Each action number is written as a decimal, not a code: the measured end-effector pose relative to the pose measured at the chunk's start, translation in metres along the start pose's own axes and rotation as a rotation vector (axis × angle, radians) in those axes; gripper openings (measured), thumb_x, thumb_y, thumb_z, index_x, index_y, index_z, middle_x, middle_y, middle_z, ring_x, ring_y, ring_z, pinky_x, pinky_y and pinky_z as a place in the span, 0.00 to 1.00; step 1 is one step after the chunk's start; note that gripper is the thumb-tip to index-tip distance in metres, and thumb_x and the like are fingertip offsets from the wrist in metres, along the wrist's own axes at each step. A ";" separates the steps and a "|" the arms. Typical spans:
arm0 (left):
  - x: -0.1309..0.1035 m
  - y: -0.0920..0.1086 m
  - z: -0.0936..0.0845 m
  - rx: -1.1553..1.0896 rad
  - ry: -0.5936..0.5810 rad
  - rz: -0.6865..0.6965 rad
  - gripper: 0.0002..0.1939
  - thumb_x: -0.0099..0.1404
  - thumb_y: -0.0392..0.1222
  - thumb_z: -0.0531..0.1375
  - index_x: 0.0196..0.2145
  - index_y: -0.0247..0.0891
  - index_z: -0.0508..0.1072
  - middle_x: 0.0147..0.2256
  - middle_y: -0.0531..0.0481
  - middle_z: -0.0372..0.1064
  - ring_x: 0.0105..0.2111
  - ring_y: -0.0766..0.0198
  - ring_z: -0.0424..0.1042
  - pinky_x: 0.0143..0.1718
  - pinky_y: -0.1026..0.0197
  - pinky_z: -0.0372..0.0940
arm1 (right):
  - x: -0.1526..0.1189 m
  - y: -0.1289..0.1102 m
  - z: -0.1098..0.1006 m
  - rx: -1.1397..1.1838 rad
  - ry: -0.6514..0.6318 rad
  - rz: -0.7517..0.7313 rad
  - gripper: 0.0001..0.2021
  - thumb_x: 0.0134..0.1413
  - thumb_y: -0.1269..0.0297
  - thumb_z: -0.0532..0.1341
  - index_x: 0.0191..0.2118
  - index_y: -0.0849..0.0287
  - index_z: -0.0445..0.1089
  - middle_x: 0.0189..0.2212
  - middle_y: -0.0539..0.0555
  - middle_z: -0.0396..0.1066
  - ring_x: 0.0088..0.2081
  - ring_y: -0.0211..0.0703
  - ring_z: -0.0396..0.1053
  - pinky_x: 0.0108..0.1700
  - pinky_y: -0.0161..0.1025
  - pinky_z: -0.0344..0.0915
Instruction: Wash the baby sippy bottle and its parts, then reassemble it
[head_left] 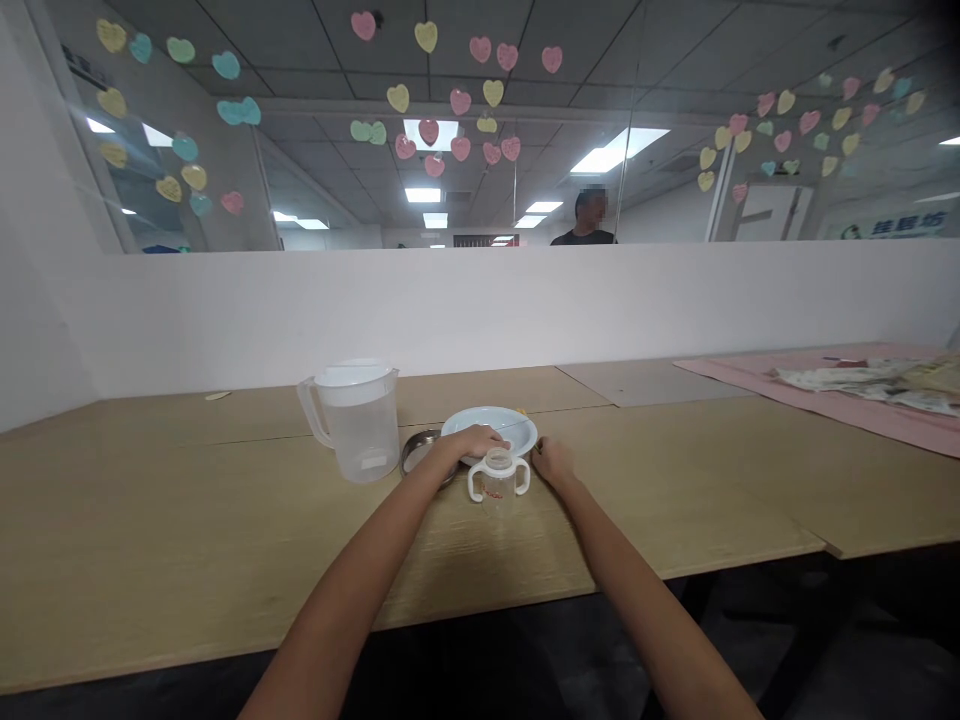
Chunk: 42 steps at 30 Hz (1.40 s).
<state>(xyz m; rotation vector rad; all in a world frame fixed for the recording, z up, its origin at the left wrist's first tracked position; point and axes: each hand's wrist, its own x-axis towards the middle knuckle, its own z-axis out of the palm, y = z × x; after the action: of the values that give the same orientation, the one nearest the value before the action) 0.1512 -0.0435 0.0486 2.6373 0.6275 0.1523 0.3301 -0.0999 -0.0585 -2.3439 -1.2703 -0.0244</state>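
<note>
Bright ceiling panels (pixel 617 148) light evenly; soft shadows, slight blur, wide-angle bending at edges.

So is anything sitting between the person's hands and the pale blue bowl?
Nothing visible. The left hand already rests on the bowl rim, and the right hand lies on the table beside its right edge. The two-handled cup stands in front of the bowl, between the hands.

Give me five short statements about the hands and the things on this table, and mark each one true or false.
1. The left hand rests on the pale blue bowl. True.
2. The jug stands right of the bowl. False: it stands left.
3. The two-handled baby cup sits in front of the bowl. True.
4. The right hand holds the jug. False: it lies by the bowl's right edge.
5. The table is glass. False: it looks wooden.
</note>
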 end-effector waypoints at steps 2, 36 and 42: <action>0.000 -0.003 0.001 -0.001 -0.006 -0.011 0.14 0.52 0.50 0.58 0.28 0.38 0.77 0.35 0.46 0.76 0.30 0.60 0.70 0.32 0.64 0.60 | 0.000 0.000 0.000 0.003 -0.010 0.004 0.14 0.55 0.62 0.51 0.39 0.62 0.70 0.38 0.63 0.73 0.41 0.49 0.70 0.35 0.37 0.60; -0.043 -0.043 0.048 -0.651 0.875 0.064 0.12 0.52 0.41 0.63 0.35 0.36 0.77 0.36 0.46 0.76 0.36 0.59 0.72 0.40 0.60 0.63 | -0.022 -0.012 -0.017 0.201 0.865 -0.345 0.18 0.61 0.59 0.47 0.46 0.60 0.71 0.32 0.58 0.72 0.34 0.44 0.63 0.37 0.38 0.53; -0.044 -0.045 0.048 -0.405 0.949 -0.019 0.11 0.56 0.46 0.61 0.32 0.37 0.78 0.29 0.49 0.71 0.32 0.62 0.68 0.38 0.61 0.61 | -0.021 -0.013 -0.022 0.099 0.898 -0.489 0.14 0.57 0.66 0.52 0.43 0.52 0.73 0.35 0.53 0.73 0.39 0.45 0.62 0.53 0.50 0.43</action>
<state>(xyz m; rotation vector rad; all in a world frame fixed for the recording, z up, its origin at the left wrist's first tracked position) 0.1035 -0.0454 -0.0142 2.0468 0.7851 1.4046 0.3127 -0.1195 -0.0387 -1.5407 -1.2461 -1.0120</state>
